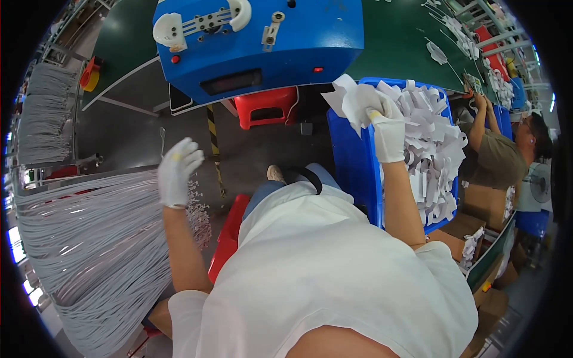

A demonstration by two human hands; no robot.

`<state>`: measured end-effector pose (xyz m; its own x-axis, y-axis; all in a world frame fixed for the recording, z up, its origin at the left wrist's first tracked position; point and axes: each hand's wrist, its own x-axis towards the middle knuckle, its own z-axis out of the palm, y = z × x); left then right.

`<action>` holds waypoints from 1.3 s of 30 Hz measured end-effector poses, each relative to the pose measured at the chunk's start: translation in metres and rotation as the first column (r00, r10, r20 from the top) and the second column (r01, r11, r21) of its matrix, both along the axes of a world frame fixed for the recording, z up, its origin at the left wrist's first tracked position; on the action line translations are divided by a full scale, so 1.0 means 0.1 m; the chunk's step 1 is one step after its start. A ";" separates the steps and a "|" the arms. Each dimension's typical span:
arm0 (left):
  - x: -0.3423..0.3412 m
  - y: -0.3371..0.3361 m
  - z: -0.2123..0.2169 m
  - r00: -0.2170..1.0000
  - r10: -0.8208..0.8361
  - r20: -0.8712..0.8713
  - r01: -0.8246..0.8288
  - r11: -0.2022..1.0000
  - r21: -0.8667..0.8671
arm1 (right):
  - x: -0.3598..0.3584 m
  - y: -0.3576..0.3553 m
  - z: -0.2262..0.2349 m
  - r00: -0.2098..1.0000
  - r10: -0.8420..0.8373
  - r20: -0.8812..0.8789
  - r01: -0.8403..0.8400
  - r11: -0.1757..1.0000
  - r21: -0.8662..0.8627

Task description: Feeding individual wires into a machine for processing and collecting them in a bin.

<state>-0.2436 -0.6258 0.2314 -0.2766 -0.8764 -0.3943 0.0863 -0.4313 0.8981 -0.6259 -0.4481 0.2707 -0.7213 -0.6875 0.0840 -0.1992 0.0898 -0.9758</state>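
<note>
Right hand clasps a thin, limp, light white paper piece, apparently by one edge, above the blue bin; left hand hangs spread and empty.

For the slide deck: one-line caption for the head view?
Gloved right hand grips white paper pieces over a blue bin; gloved left hand open above hanging white cords.

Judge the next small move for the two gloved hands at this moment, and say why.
Probably the right hand lifts its white paper pieces clear of the blue bin toward the blue machine. It is closed on a bunch above the heaped bin, while the left hand, fingers spread, hangs empty over the white cords.
</note>
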 end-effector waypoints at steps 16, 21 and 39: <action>0.79 -0.23 0.17 0.975 0.145 0.169 -0.127 0.985 -0.116 | 0.17 -0.20 0.52 0.983 0.080 -0.166 -0.073 0.996 0.050; 0.53 -0.37 0.40 0.980 0.083 0.179 -0.053 0.984 -0.168 | 0.18 -0.15 0.95 0.972 0.038 -0.234 -0.017 0.996 0.089; -0.56 0.14 1.14 0.669 -0.716 -0.199 0.710 0.695 -0.114 | 0.69 -0.44 1.42 0.394 0.571 -0.720 -0.631 0.738 0.240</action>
